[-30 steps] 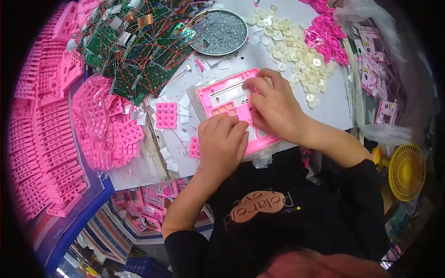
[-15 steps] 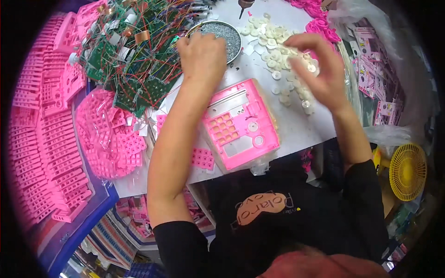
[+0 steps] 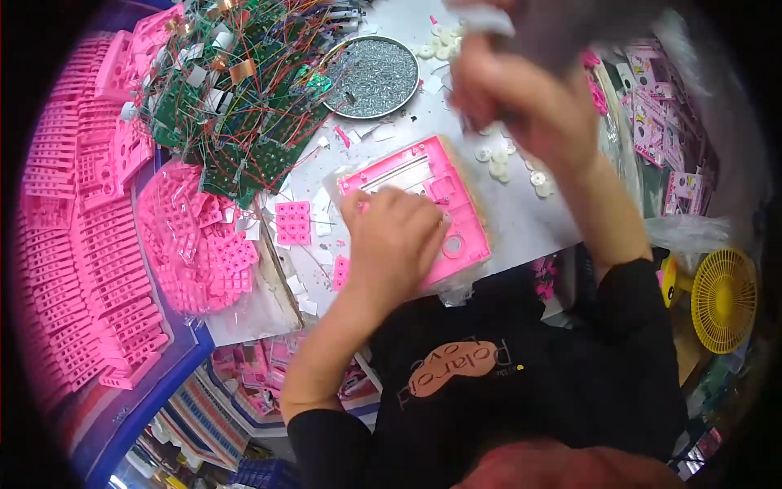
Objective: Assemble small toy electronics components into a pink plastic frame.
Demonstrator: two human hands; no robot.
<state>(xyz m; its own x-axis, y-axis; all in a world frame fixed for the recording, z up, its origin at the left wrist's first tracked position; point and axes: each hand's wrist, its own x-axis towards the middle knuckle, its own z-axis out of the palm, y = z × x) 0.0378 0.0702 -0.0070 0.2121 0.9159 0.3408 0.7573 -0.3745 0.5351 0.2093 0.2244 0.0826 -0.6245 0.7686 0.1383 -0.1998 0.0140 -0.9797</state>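
Note:
A pink plastic casing (image 3: 471, 224) lies inside-up on the white table, with a slot, a round hole and moulded ribs. My left hand (image 3: 397, 236) is over its left half, fingers curled down and closed; whatever they pinch is hidden, and the hand covers the casing's key grid. To the upper right, my right hand (image 3: 529, 106) is raised and blurred, its fingers wrapped round a dark power screwdriver (image 3: 570, 33) that is smeared by motion. A round metal tray (image 3: 375, 77) full of small screws stands beyond the casing.
Wired green circuit boards (image 3: 244, 106) are heaped at the upper left. Pink keypads (image 3: 293, 222) and a plastic bag of pink parts (image 3: 183, 236) lie left. Stacked pink casings (image 3: 90, 244) fill the far left. White discs (image 3: 498, 160) lie right; a yellow fan (image 3: 723, 301) stands beyond.
My left hand has come from the screw tray down onto the casing. My right hand has risen and taken hold of the screwdriver, which hung at the top edge before.

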